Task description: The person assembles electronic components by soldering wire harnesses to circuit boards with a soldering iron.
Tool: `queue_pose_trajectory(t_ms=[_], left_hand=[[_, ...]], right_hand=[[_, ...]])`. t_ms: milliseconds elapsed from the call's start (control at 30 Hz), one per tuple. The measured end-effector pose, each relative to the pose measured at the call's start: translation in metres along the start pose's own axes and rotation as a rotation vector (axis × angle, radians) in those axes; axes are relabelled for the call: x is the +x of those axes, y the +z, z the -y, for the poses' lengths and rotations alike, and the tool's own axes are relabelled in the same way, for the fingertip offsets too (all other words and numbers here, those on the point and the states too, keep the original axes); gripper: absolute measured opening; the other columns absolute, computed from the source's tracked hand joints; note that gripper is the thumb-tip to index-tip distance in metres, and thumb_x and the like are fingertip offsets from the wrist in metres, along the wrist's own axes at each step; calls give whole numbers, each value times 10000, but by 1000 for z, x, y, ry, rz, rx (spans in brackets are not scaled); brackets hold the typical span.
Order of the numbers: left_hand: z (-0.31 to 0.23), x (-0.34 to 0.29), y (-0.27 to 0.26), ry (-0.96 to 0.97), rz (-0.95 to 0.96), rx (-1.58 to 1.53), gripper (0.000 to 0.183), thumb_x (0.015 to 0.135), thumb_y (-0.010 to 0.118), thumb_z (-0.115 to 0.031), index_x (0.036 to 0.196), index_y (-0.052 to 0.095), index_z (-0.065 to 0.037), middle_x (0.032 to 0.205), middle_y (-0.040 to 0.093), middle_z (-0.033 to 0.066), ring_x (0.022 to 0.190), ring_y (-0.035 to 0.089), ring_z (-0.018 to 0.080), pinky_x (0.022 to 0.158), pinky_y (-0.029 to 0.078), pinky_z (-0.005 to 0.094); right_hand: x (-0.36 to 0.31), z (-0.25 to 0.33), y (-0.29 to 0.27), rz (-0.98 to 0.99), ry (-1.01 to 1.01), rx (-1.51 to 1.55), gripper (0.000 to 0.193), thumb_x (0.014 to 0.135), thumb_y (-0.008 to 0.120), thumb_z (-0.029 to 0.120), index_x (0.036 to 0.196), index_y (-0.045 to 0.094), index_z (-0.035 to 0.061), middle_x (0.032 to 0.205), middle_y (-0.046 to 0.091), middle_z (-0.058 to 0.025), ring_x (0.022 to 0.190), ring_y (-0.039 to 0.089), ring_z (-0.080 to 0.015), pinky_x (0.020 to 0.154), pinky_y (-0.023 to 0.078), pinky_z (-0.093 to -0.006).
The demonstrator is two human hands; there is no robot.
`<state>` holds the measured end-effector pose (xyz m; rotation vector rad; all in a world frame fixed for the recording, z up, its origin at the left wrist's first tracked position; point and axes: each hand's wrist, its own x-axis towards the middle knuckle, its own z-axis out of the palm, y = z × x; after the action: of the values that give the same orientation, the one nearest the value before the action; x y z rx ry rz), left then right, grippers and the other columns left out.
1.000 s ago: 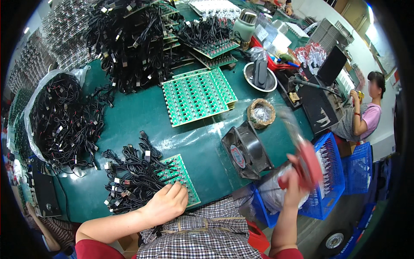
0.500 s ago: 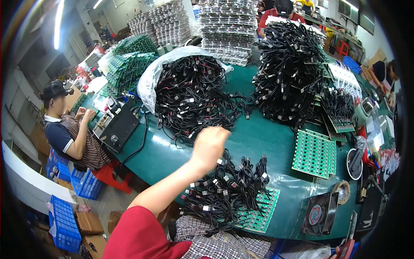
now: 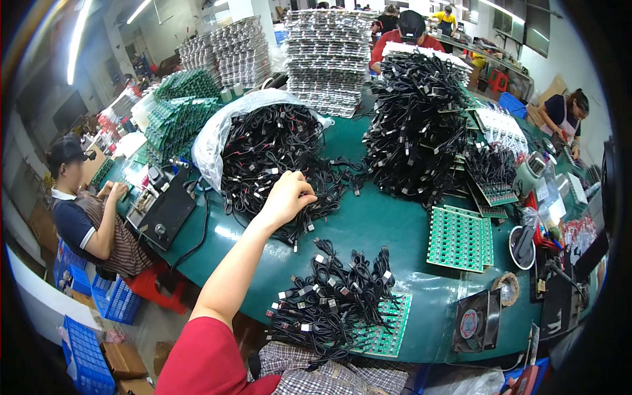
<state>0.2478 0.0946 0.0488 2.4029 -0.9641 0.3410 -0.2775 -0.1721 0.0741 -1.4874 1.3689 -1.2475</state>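
Note:
My left hand [image 3: 287,197] reaches over the near right edge of a big heap of black USB cables [image 3: 263,151], which spills from a clear plastic bag [image 3: 209,148]. Its fingers are bent inward and pressed together; whatever they pinch, if anything, blends into the dark cables. Closer to me, a bunch of black cables with metal USB plugs [image 3: 329,296] lies on a green circuit board panel [image 3: 388,329], covering its left part. No part of my right hand shows.
A tall stack of cabled boards [image 3: 415,131] rises behind the bare green panels [image 3: 461,237]. At right are a black fan-like box [image 3: 475,322], a tape roll [image 3: 505,289] and a white bowl [image 3: 522,247]. A black device [image 3: 161,210] stands at left, near a seated co-worker [image 3: 92,210].
My left hand has gone farther forward onto the cable heap. The whole view has shifted slightly, and the cable bunch on the near panel looks the same.

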Motion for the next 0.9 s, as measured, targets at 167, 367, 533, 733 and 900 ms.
queue_pose_trajectory(t_ms=[167,367,533,733,900], left_hand=[[-23,16,-7,-56,-184,-277,64,728,711,-57,774,670,-41,854,619,66,792,590,195,733,460,295],[-54,15,-4,-122,-441,-1464,30,838,583,-10,841,587,-39,1055,639,137,1007,620,219,864,495,291],[-58,5,-1,-264,-414,-1948,54,842,603,-88,860,555,-106,966,650,69,932,641,211,842,520,343],[-75,-14,-1,-490,-213,-1817,124,810,655,-144,852,539,-130,816,578,8,715,571,127,770,495,310],[-122,-31,-4,-522,-66,-1655,347,800,649,-96,1124,560,-12,803,590,37,735,601,141,723,513,285]], right_hand=[[-9,10,-8,-46,-85,-33,394,865,644,133,1183,524,-65,1153,579,-190,996,579,-243,794,493,-332],[0,-9,1,-38,-228,-126,391,870,631,126,1189,516,-67,1162,574,-193,1004,578,-232,810,484,-325],[5,-15,-1,-14,-407,-205,382,876,620,124,1188,512,-66,1168,573,-194,1011,577,-228,819,481,-324],[8,-24,-8,8,-612,-340,371,883,608,122,1187,507,-65,1176,570,-195,1020,575,-224,831,477,-323],[17,-60,-35,18,-733,-427,363,888,597,120,1186,503,-63,1183,568,-196,1028,574,-220,840,473,-322]])
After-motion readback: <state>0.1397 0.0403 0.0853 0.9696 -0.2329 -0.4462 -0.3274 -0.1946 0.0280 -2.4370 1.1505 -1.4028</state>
